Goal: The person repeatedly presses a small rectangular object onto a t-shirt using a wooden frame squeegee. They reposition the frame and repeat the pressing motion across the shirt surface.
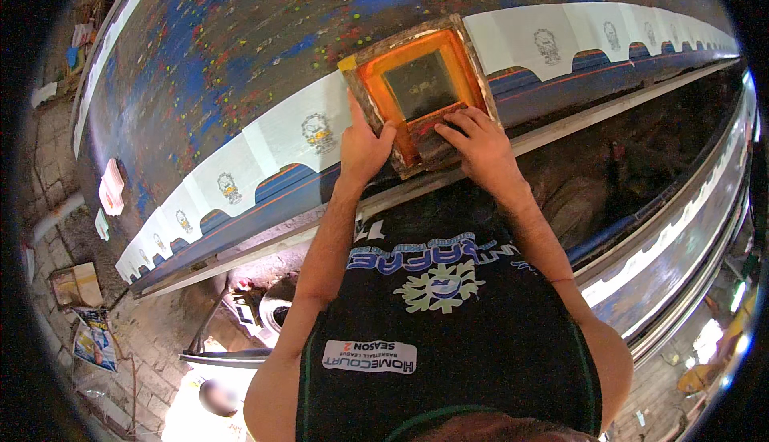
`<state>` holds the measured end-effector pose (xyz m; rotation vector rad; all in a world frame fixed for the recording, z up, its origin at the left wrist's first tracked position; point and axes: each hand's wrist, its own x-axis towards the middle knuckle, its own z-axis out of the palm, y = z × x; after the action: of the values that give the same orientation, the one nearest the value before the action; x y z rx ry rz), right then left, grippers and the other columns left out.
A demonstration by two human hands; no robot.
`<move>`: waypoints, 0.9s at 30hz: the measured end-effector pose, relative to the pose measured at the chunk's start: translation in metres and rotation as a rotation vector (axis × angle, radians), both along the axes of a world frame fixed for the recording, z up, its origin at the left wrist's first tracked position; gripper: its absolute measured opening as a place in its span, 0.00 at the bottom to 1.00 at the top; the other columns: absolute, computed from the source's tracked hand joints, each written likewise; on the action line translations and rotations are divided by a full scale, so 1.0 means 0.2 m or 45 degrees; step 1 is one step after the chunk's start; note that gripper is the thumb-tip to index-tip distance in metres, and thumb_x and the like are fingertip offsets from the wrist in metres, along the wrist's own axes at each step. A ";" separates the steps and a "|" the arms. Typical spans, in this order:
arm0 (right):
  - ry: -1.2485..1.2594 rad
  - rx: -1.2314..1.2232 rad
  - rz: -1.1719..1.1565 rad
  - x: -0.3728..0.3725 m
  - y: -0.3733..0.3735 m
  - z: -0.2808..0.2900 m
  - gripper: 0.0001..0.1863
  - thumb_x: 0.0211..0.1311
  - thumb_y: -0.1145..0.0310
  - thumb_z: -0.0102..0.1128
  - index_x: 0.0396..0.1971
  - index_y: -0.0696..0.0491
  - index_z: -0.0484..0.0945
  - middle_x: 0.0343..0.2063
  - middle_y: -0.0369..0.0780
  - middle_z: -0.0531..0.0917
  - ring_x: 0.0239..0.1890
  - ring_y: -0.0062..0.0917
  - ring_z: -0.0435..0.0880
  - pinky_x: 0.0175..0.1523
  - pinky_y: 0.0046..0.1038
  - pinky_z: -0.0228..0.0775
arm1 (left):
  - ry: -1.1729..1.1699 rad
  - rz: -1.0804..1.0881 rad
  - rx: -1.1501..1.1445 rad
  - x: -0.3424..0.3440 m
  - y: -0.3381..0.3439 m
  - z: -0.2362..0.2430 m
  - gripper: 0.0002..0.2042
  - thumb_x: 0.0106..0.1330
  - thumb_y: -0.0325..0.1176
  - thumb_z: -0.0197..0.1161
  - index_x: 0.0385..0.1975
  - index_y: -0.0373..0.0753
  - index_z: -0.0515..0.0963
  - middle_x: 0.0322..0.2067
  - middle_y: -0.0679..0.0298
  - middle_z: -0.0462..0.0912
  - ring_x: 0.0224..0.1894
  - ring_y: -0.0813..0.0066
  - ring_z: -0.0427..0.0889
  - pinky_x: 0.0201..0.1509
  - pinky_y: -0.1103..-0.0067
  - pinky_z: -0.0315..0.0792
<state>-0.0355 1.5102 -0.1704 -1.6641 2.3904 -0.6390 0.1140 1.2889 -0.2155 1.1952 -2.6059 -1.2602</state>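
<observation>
My left hand (368, 142) grips the left side of a wooden-framed screen (380, 86), orange with a dark square centre, index finger stretched along its edge. My right hand (477, 142) rests on the screen's lower part with bent fingers; whatever lies under them is hard to make out. The screen sits over a long row of white fabric pieces (548, 46) with scalloped edges, laid along a dark, paint-speckled table (256, 34). Small printed emblems show on the pieces either side of it, some with yellow in them.
A pale rail (601, 99) edges the table, with a dark gap and another long table (665, 258) to the right. A pink bundle (112, 188) sits on the table's left. Cardboard (76, 286) lies on the paved floor; white items (252, 302), some too unclear to name, stand below.
</observation>
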 end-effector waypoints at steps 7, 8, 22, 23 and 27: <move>0.005 0.022 0.098 -0.19 0.11 -0.04 0.38 0.43 0.78 0.77 0.62 0.48 0.83 0.61 0.40 0.84 0.66 0.43 0.80 0.73 0.43 0.76 | 0.021 0.056 0.016 -0.16 0.09 -0.03 0.52 0.69 0.38 0.74 0.86 0.36 0.45 0.43 0.42 0.92 0.44 0.42 0.94 0.49 0.57 0.87; -0.035 0.016 0.106 -0.20 0.11 -0.05 0.37 0.45 0.80 0.76 0.62 0.48 0.83 0.61 0.40 0.83 0.67 0.43 0.80 0.73 0.44 0.76 | 0.025 0.069 0.053 -0.16 0.08 -0.03 0.51 0.68 0.38 0.74 0.86 0.37 0.46 0.44 0.42 0.93 0.44 0.43 0.94 0.50 0.57 0.87; -0.145 0.080 0.249 -0.31 0.04 0.04 0.28 0.55 0.82 0.67 0.58 0.51 0.85 0.56 0.43 0.86 0.61 0.45 0.85 0.66 0.44 0.80 | 0.103 0.029 -0.010 -0.13 0.06 -0.11 0.52 0.67 0.38 0.73 0.84 0.31 0.46 0.37 0.38 0.91 0.37 0.40 0.92 0.41 0.56 0.85; -0.197 0.124 0.269 -0.35 0.01 0.04 0.27 0.56 0.82 0.66 0.58 0.51 0.85 0.56 0.44 0.86 0.61 0.45 0.85 0.66 0.44 0.80 | 0.102 0.024 -0.010 -0.14 0.06 -0.11 0.52 0.67 0.39 0.73 0.84 0.30 0.46 0.36 0.35 0.89 0.37 0.38 0.92 0.40 0.56 0.85; -0.145 0.032 0.230 -0.50 -0.19 0.02 0.24 0.59 0.82 0.64 0.58 0.52 0.85 0.55 0.45 0.87 0.61 0.44 0.85 0.64 0.44 0.80 | 0.061 0.050 0.020 -0.15 0.08 -0.07 0.51 0.67 0.39 0.72 0.84 0.29 0.46 0.37 0.34 0.89 0.38 0.34 0.91 0.42 0.54 0.85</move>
<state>-0.1359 1.4719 -0.1662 -1.7570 2.1317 -0.6514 0.0840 1.3053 -0.2285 1.1969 -2.5315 -1.2884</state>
